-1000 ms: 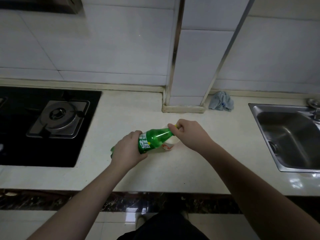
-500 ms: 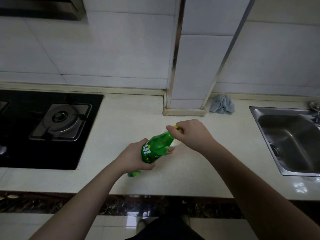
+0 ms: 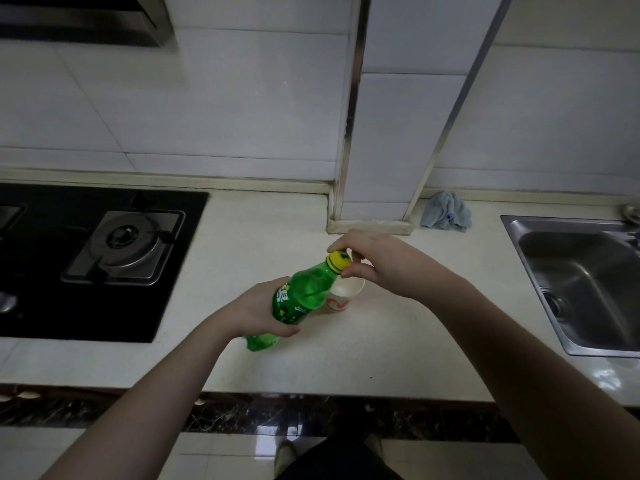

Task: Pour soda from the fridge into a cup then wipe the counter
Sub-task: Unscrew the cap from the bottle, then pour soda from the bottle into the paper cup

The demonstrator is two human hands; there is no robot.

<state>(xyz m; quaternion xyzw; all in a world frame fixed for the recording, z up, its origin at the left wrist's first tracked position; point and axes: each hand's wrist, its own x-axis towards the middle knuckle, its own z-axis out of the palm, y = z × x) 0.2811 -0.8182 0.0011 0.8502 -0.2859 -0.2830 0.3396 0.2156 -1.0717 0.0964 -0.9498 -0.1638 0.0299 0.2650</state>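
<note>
A green soda bottle (image 3: pixel 304 296) leans over the pale counter (image 3: pixel 363 351), its neck up and to the right. My left hand (image 3: pixel 256 311) grips the bottle round its labelled middle. The yellow cap (image 3: pixel 338 261) sits on the neck, and my right hand (image 3: pixel 377 263) pinches it between thumb and fingers. A white paper cup (image 3: pixel 344 292) with a red mark stands on the counter right behind the bottle, partly hidden by it and by my right hand. A crumpled blue cloth (image 3: pixel 446 211) lies at the back of the counter by the wall.
A black gas hob (image 3: pixel 93 261) with a steel burner fills the left of the counter. A steel sink (image 3: pixel 585 282) is set in at the right. A tiled column (image 3: pixel 388 147) juts out from the wall behind the cup. The counter's dark front edge (image 3: pixel 311 414) runs below my arms.
The bottle has swung from lying nearly flat to a steeper tilt, its base down toward the counter. My right hand stays on the cap, which now shows between the fingers.
</note>
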